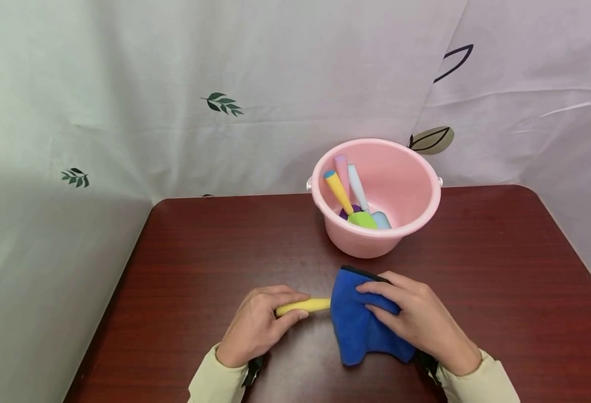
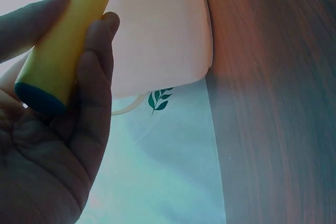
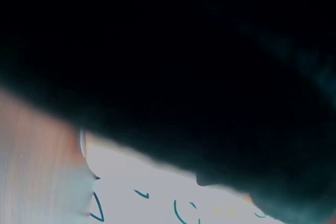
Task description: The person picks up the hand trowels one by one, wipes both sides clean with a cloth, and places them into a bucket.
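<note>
My left hand (image 1: pixel 260 320) grips the yellow handle (image 1: pixel 315 305) of a tool, between thumb and fingers. In the left wrist view the handle (image 2: pixel 71 38) ends in a dark blue cap. A blue cloth (image 1: pixel 348 327) with a dark edge covers the tool's other end, so its head is hidden. Over that end, my right hand (image 1: pixel 418 313) holds the cloth with curled fingers. Something dark and out of focus fills most of the right wrist view.
Behind the hands a pink bucket (image 1: pixel 358 246) stands on the dark red-brown table (image 1: pixel 224 240). Inside it lean several toy shovels, one with a yellow handle (image 1: pixel 338 191) and a green head (image 1: pixel 362 220). A pale leaf-printed curtain (image 1: pixel 275 67) hangs behind the table.
</note>
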Demonstrator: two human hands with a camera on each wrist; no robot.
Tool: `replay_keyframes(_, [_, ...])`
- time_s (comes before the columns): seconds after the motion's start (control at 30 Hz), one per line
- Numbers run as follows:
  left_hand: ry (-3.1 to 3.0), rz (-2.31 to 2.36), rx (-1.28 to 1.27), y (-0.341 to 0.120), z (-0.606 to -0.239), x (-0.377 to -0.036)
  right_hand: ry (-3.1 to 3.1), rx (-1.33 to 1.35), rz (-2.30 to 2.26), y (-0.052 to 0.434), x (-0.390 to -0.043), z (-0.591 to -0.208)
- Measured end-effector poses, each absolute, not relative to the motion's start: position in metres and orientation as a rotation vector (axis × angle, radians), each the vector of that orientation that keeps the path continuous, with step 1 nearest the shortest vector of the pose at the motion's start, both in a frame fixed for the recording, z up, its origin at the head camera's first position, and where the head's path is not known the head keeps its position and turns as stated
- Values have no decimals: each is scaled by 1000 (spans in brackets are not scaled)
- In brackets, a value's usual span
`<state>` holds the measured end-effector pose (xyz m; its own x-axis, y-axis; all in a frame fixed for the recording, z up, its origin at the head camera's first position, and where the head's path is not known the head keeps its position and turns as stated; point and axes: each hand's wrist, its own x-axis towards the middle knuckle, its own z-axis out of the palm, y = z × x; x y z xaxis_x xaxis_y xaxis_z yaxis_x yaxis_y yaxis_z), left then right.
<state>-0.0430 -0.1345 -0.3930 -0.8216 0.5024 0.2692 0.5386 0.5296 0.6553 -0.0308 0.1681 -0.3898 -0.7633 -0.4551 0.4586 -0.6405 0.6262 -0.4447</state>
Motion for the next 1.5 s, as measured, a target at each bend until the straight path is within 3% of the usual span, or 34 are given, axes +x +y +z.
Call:
replay_keyframes(1.1, [-2633, -1476, -732, -152, -388, -49, -2574, 596, 760, 173, -34, -392])
replay_keyframes(1.5, [-2643, -1494, -444, -173, -388, -56, -2548, 539, 778, 179, -37, -391])
